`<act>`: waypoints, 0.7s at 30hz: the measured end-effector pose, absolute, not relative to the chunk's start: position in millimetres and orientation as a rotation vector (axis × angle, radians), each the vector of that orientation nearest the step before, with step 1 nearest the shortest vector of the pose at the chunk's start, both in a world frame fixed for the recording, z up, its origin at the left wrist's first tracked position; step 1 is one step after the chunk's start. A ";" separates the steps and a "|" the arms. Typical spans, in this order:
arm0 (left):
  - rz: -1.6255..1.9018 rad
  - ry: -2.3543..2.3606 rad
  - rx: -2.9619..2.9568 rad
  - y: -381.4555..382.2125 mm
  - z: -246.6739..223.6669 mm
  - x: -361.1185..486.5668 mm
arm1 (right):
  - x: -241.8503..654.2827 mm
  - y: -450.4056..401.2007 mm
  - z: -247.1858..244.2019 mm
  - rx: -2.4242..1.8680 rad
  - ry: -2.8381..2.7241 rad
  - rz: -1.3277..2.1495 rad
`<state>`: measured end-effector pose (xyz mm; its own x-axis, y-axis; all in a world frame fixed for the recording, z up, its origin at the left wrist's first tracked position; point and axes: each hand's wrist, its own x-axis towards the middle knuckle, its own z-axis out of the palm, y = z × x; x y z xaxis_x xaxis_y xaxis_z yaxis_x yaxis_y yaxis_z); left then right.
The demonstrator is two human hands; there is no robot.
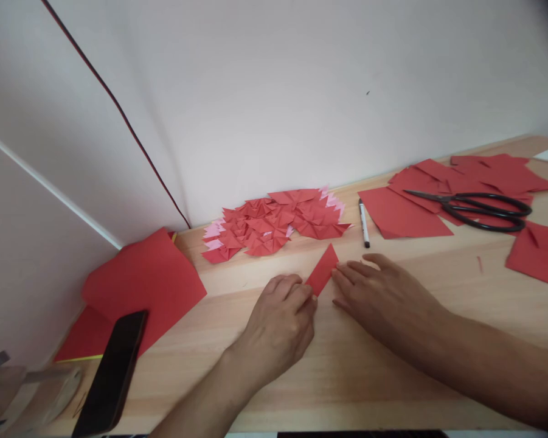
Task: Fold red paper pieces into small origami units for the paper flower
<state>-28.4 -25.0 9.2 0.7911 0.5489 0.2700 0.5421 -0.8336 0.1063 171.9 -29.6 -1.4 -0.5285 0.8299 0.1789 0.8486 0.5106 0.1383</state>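
Observation:
A small folded piece of red paper (323, 271) lies slanted on the wooden table between my two hands. My left hand (283, 313) is closed over its lower left end, fingers curled and pressed down on it. My right hand (374, 286) lies nearly flat, its fingers stretched out and the fingertips touching the paper's right edge. Just behind are several folded red and pink paper pieces (274, 222), heaped against the wall. A white marker pen (364, 224) with a black end lies beyond my right hand.
Black-handled scissors (474, 207) rest on a spread of red paper pieces (410, 213) at the right. Larger red sheets (150, 286) lie at the left, with a black phone (112, 371) partly on them. A dark cable (118, 106) runs down the wall (278, 91). Clear tape (50, 395) sits front left.

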 end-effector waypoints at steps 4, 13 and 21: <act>0.494 0.872 2.930 -24.0 9.3 -29.9 | 175.8 -24.9 7.6 -1.486 -2.641 -0.325; 0.437 0.900 2.944 -27.1 5.1 -32.2 | 164.0 -29.8 -24.0 -1.010 -2.642 -0.292; 0.439 0.896 3.057 -28.6 3.9 -29.1 | 166.8 -30.3 -24.0 -1.160 -2.663 -0.138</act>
